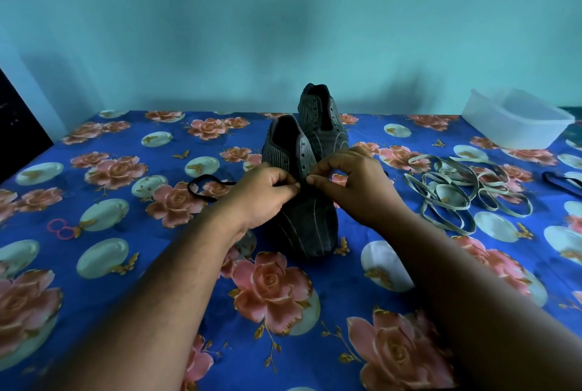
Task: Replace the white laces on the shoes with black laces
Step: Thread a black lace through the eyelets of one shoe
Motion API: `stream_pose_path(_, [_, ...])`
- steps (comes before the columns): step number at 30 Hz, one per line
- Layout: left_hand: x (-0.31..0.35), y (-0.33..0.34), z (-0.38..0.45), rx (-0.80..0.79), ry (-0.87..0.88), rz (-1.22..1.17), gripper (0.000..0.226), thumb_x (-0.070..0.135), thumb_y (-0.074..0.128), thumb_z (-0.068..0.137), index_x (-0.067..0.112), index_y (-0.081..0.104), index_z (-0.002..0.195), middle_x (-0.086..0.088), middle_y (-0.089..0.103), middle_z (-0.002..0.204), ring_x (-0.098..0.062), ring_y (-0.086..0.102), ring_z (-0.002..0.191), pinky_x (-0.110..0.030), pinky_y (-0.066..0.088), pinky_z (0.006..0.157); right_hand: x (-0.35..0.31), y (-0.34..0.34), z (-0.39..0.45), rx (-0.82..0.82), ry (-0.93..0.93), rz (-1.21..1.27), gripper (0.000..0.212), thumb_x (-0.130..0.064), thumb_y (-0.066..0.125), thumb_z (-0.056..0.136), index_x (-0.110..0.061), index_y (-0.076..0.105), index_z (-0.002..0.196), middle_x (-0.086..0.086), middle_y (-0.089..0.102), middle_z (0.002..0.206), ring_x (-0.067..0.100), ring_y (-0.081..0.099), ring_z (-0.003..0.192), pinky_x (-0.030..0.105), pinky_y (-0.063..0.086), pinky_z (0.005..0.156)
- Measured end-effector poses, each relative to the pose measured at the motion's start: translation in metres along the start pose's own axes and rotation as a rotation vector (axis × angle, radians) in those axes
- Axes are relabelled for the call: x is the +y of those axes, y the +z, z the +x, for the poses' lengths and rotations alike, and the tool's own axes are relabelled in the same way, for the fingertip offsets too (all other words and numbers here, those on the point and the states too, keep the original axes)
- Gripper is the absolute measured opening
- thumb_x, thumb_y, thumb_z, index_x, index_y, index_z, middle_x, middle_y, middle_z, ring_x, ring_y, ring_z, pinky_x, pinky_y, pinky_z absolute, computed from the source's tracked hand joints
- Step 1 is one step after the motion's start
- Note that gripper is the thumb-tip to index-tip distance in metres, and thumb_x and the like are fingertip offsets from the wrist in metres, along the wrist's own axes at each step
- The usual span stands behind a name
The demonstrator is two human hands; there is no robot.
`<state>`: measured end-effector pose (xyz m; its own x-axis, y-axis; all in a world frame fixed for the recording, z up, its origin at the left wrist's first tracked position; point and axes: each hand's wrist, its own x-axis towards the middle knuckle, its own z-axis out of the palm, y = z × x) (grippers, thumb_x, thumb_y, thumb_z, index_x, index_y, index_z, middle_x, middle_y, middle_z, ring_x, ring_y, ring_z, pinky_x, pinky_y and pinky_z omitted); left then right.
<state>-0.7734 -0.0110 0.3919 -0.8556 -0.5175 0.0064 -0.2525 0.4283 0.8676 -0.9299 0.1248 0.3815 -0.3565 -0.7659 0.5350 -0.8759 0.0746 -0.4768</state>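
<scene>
Two dark striped shoes stand toe toward me on the flowered cloth: the near shoe at centre and the far shoe behind it, both without laces in their eyelets. My left hand pinches a black lace that loops off to the left. My right hand is curled with fingertips pinched at the near shoe's lower eyelets, right beside the left fingertips; the lace end between them is hidden. A heap of white laces lies to the right.
A clear plastic tub stands at the back right. Another black lace lies at the right edge. Pink rubber bands lie on the left. The table is covered by a blue floral cloth; a teal wall is behind.
</scene>
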Motion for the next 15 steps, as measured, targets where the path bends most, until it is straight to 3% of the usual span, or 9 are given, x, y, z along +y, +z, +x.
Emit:
stream_pose_path(2, [-0.002, 0.000, 0.001, 0.001, 0.003, -0.008, 0.020, 0.021, 0.062, 0.100, 0.024, 0.073, 0.084, -0.002, 0.073, 0.096, -0.014, 0.067, 0.089, -0.024, 0.047, 0.073, -0.002, 0.000, 0.001, -0.047, 0.041, 0.080, 0.012, -0.046, 0.070, 0.088, -0.034, 0.071, 0.086, -0.016, 0.071, 0.085, 0.009, 0.061, 0.093, 0.034, 0.049, 0.081])
stream_pose_path(5, [-0.005, 0.002, 0.002, 0.027, 0.011, -0.005, 0.018, 0.025, 0.063, 0.099, 0.026, 0.072, 0.084, -0.010, 0.068, 0.107, -0.020, 0.066, 0.096, -0.028, 0.046, 0.076, -0.008, -0.005, 0.001, -0.101, 0.119, 0.186, 0.005, -0.026, 0.077, 0.089, -0.023, 0.073, 0.090, -0.013, 0.070, 0.084, -0.005, 0.062, 0.083, 0.007, 0.041, 0.070])
stream_pose_path(7, [-0.005, 0.003, 0.002, 0.041, 0.016, -0.029, 0.013, 0.024, 0.064, 0.098, 0.024, 0.074, 0.089, -0.010, 0.068, 0.109, -0.021, 0.067, 0.099, -0.028, 0.047, 0.077, -0.007, -0.007, 0.000, -0.077, 0.121, 0.114, 0.007, -0.033, 0.077, 0.088, -0.027, 0.074, 0.091, -0.018, 0.070, 0.083, -0.007, 0.061, 0.083, 0.013, 0.045, 0.072])
stream_pose_path(9, [-0.005, 0.004, 0.002, 0.049, 0.020, -0.054, 0.011, 0.020, 0.065, 0.097, 0.023, 0.075, 0.092, -0.010, 0.068, 0.109, -0.021, 0.067, 0.099, -0.028, 0.048, 0.078, -0.008, -0.008, -0.001, -0.046, 0.084, 0.005, 0.012, -0.045, 0.073, 0.087, -0.035, 0.076, 0.091, -0.023, 0.070, 0.084, -0.001, 0.062, 0.087, 0.035, 0.051, 0.081])
stream_pose_path(11, [-0.005, 0.004, 0.002, 0.062, 0.019, -0.058, 0.010, 0.019, 0.066, 0.096, 0.023, 0.075, 0.093, -0.010, 0.068, 0.109, -0.022, 0.067, 0.099, -0.030, 0.050, 0.079, -0.009, -0.007, -0.002, -0.028, 0.038, -0.051, 0.016, -0.050, 0.066, 0.086, -0.038, 0.075, 0.091, -0.024, 0.067, 0.083, 0.008, 0.061, 0.088, 0.044, 0.050, 0.081])
stream_pose_path(13, [-0.006, 0.003, 0.003, 0.065, 0.010, -0.076, 0.010, 0.019, 0.066, 0.096, 0.022, 0.075, 0.093, -0.011, 0.068, 0.111, -0.023, 0.067, 0.101, -0.034, 0.054, 0.084, -0.012, -0.007, -0.002, -0.033, -0.009, -0.052, 0.013, -0.044, 0.067, 0.087, -0.035, 0.075, 0.090, -0.020, 0.066, 0.083, 0.007, 0.058, 0.083, 0.040, 0.049, 0.075])
stream_pose_path(15, [-0.007, 0.003, 0.004, 0.058, 0.005, -0.085, 0.010, 0.020, 0.066, 0.097, 0.022, 0.075, 0.094, -0.010, 0.069, 0.111, -0.023, 0.068, 0.102, -0.038, 0.055, 0.089, -0.014, -0.007, -0.003, -0.040, -0.014, -0.009, 0.003, -0.030, 0.073, 0.088, -0.031, 0.076, 0.089, -0.018, 0.064, 0.081, 0.002, 0.056, 0.077, 0.029, 0.045, 0.068])
